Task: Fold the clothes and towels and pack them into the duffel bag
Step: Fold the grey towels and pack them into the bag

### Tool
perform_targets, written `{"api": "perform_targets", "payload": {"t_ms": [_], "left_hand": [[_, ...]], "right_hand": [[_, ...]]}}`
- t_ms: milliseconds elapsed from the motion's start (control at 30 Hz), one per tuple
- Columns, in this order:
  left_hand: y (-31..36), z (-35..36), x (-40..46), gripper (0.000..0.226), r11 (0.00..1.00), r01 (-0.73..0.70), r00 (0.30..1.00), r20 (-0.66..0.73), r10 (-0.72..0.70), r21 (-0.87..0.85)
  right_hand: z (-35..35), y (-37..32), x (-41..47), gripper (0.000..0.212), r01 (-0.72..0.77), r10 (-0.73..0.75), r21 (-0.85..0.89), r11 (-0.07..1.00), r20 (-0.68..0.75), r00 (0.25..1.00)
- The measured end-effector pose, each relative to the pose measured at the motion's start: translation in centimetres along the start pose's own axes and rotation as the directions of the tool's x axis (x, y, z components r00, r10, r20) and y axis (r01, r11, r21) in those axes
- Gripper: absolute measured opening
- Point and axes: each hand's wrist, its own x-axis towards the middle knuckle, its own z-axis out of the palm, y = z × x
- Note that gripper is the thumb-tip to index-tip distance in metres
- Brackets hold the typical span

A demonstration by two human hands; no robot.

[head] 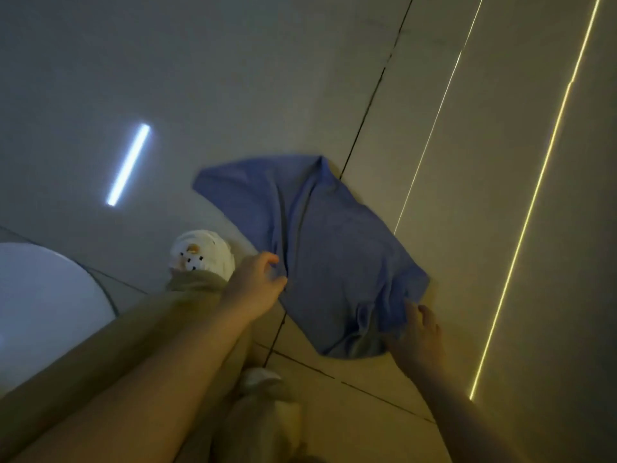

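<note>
A blue towel [320, 248] hangs spread out in front of me above the tiled floor, creased down its middle. My left hand [257, 282] pinches its near left edge between thumb and fingers. My right hand [417, 335] grips the near right corner, where the cloth bunches up. The far end of the towel droops toward the floor. No duffel bag is in view.
Grey floor tiles [167, 78] with dark joints lie below, with a bright light reflection [128, 163] on the left. A white rounded object [43, 295] sits at the left edge. My legs in beige trousers and a white shoe [200, 252] stand beneath the towel's left side.
</note>
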Motion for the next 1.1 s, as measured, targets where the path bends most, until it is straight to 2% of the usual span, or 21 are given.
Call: {"api": "perform_targets", "payload": {"t_ms": [67, 167, 233, 300, 367, 467, 600, 733, 867, 967, 1033, 1100], "left_hand": [[-0.9, 1.2, 3.1, 0.048, 0.998, -0.027, 0.998, -0.049, 0.03, 0.063], [-1.5, 3.1, 7.1, 0.064, 0.986, -0.072, 0.992, -0.09, 0.086, 0.151], [-1.6, 4.8, 8.7, 0.072, 0.99, -0.058, 0.997, -0.035, 0.063, 0.131], [-1.8, 6.7, 9.3, 0.078, 0.995, -0.033, 0.997, 0.071, 0.026, 0.091], [-2.2, 8.5, 8.9, 0.081, 0.993, -0.028, 0.993, 0.113, 0.015, 0.113], [-2.7, 10.2, 7.7, 0.079, 0.996, -0.048, 0.998, 0.054, 0.045, 0.071], [-2.8, 11.5, 5.7, 0.069, 0.992, -0.103, 0.994, 0.019, 0.104, -0.076], [-2.6, 11.4, 3.4, 0.051, 0.98, -0.032, 0.999, 0.005, 0.033, -0.196], [-2.3, 9.5, 0.3, 0.049, 0.968, -0.035, 0.997, 0.06, 0.051, -0.25], [-1.8, 7.8, -1.8, 0.044, 0.95, -0.009, 0.992, 0.115, 0.047, -0.311], [-0.4, 6.5, -3.0, 0.044, 0.922, -0.035, 0.988, 0.124, 0.089, -0.385], [1.5, 5.2, -4.6, 0.043, 0.891, -0.119, 0.978, 0.102, 0.181, -0.439]], "right_hand": [[1.6, -0.1, 2.5, 0.064, 0.01, -0.009, 0.025, 1.0, -0.041, 0.999], [3.4, -0.3, 4.9, 0.079, -0.055, 0.056, 0.084, 0.995, -0.008, 0.998], [4.6, 0.0, 5.6, 0.081, -0.148, 0.144, 0.098, 0.984, 0.049, 0.988], [5.4, 0.1, 5.8, 0.084, -0.194, 0.193, 0.033, 0.981, 0.03, 0.981], [5.7, 0.1, 5.7, 0.082, -0.193, 0.192, -0.041, 0.98, -0.025, 0.981], [5.9, 0.4, 5.5, 0.069, -0.172, 0.171, 0.002, 0.985, -0.075, 0.982], [6.4, 0.3, 4.2, 0.058, -0.104, 0.108, 0.103, 0.989, -0.037, 0.993], [5.4, -1.1, 2.3, 0.05, -0.095, 0.104, 0.253, 0.963, -0.023, 0.994], [2.3, -2.6, -0.7, 0.048, -0.091, 0.102, 0.399, 0.913, -0.007, 0.995], [-1.3, -3.7, -2.6, 0.043, -0.033, 0.05, 0.47, 0.882, -0.024, 0.998], [-4.1, -4.5, -3.6, 0.042, 0.022, 0.008, 0.52, 0.854, -0.055, 0.998], [-6.7, -5.2, -5.1, 0.047, 0.073, -0.019, 0.564, 0.823, -0.101, 0.995]]}}
